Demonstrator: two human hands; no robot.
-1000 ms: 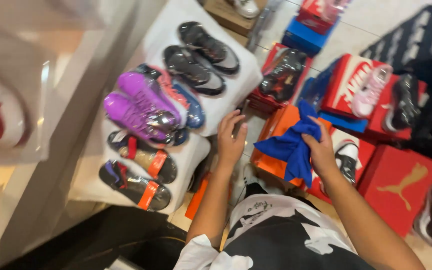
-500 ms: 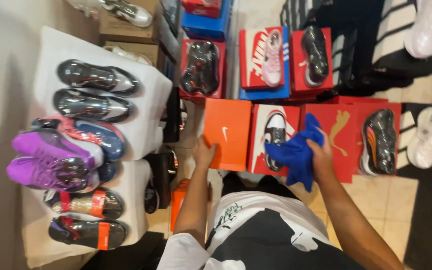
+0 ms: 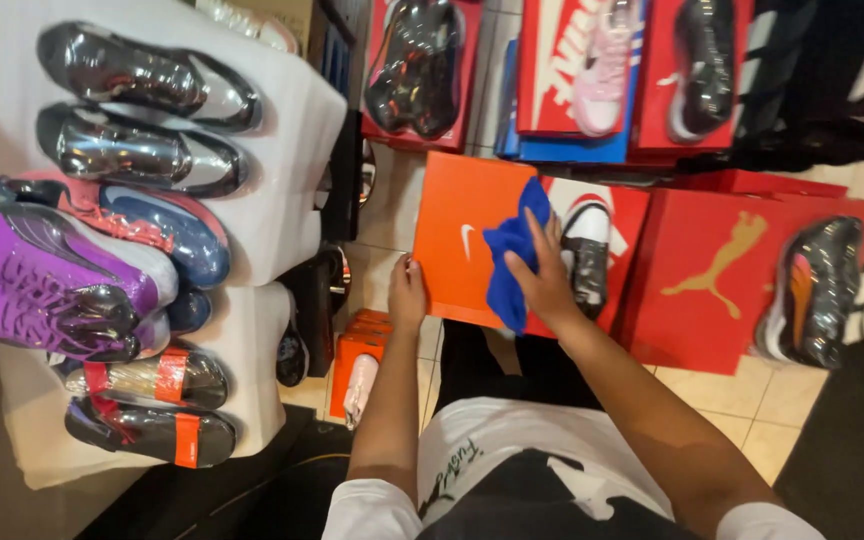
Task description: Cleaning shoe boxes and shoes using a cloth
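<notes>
An orange shoe box lies on the floor in front of me. My left hand grips its near left corner. My right hand presses a blue cloth against the box's right side, fingers spread over the cloth. Just right of the cloth a black and white shoe rests on a red and white box.
A white display stand on the left carries several wrapped shoes, silver, blue, purple and black. A large red box with a dark shoe sits to the right. More red boxes with shoes line the back. A small orange box lies below.
The view has swung and drawn closer to the boxes. My right hand has brought the blue cloth leftward onto the orange box, while my left hand stays on the box's near corner.
</notes>
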